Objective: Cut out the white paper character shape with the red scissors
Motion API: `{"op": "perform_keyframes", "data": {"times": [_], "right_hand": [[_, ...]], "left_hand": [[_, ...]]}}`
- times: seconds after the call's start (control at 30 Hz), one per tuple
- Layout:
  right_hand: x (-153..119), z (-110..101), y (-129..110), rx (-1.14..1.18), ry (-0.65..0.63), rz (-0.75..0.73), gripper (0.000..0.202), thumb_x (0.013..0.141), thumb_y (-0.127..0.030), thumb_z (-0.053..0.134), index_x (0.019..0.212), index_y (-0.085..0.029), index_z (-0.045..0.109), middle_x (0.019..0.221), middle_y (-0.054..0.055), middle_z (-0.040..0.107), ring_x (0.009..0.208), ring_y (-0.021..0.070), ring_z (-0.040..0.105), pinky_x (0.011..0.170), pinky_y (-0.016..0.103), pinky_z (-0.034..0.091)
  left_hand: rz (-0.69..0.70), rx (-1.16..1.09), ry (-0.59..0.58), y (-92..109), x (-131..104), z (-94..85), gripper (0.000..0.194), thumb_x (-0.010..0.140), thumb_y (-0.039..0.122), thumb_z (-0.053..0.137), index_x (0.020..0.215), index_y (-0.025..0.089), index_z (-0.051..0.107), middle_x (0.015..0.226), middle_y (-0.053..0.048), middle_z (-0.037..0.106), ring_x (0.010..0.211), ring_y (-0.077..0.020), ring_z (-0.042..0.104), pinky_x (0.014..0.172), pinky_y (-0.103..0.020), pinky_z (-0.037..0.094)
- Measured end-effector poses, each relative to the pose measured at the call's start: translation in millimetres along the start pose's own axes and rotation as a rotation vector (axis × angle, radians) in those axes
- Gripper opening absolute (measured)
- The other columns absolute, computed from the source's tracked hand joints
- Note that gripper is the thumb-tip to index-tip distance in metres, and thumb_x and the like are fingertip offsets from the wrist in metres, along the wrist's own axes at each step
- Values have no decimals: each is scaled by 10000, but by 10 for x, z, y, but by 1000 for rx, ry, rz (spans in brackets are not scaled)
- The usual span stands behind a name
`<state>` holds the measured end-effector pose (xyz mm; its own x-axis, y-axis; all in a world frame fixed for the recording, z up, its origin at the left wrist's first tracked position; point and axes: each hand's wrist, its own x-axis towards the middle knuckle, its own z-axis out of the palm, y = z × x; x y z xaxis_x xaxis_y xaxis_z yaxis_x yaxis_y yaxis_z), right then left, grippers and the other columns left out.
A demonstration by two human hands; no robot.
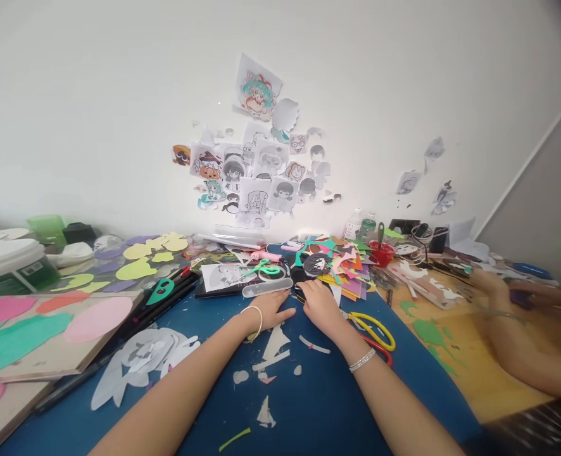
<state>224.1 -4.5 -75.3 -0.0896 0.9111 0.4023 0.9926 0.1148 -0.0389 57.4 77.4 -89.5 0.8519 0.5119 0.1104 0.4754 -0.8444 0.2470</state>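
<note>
My left hand (271, 311) lies low over the blue mat (309, 399), fingers stretched forward and thumb apart. Its fingertips reach a long, rounded translucent case (267, 288). Just to the right, my right hand (322, 309) has its fingers bent down over something dark at the edge of the pile; what they grip is hidden. Behind it lies a paper cutout of a dark-haired cartoon head (315, 265). Green-handled scissors (264, 269) rest on a printed drawing sheet (221, 276) beyond my left hand. Yellow-handled scissors (373, 329) lie beside my right wrist.
White paper scraps (277, 345) are scattered between my arms. Layered white cutouts (150, 354) and a board with coloured shapes (47, 335) lie left. Coloured paper scraps (349, 269) and a red cup (382, 253) stand behind. At right, another person's arm (508, 335) reaches over the wooden table.
</note>
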Motion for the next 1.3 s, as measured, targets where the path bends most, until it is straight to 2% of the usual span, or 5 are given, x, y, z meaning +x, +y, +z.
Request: {"op": "perform_keyframes", "data": {"times": [0.3, 0.87, 1.0, 1.13, 1.3], "right_hand": [[-107, -70, 27, 28, -130, -22, 298, 822, -127, 539, 1114, -145, 599, 1041, 111, 640, 989, 265, 542, 833, 352, 436], [-129, -174, 120, 333, -59, 126, 259, 812, -88, 545, 1041, -183, 621, 853, 46, 648, 880, 205, 561, 733, 280, 425], [-138, -185, 105, 350, -56, 115, 265, 812, -73, 530, 1029, -190, 628, 851, 46, 642, 869, 196, 558, 726, 269, 421], [-141, -195, 99, 377, -71, 86, 276, 803, -71, 535, 1030, -195, 630, 823, 43, 617, 845, 186, 552, 700, 256, 419], [-144, -191, 95, 399, -62, 73, 286, 793, -53, 518, 1015, -195, 629, 813, 40, 606, 849, 188, 547, 698, 256, 421]], "left_hand": [[64, -29, -32, -7, 5, 2, 708, 864, 595, 283, 1399, 135, 330, 1472, -115, 295, 1334, -266, 313, 1088, -389, 249], [194, -277, -72, -43, -148, -117, 527, 855, 520, 411, 1286, 235, 516, 1396, -25, 436, 1326, -259, 330, 1102, -390, 247], [49, -527, 63, -44, -131, -77, 489, 852, 488, 434, 1254, 232, 543, 1339, -36, 511, 1257, -223, 442, 1087, -365, 294], [-88, -732, 173, -11, -1, 39, 539, 729, 365, 620, 1216, 145, 544, 1198, -104, 626, 1118, -234, 571, 982, -358, 434], [-156, -692, 286, 91, 134, 130, 479, 673, 192, 643, 1140, 126, 558, 853, -61, 711, 885, -224, 649, 904, -400, 472]]}}
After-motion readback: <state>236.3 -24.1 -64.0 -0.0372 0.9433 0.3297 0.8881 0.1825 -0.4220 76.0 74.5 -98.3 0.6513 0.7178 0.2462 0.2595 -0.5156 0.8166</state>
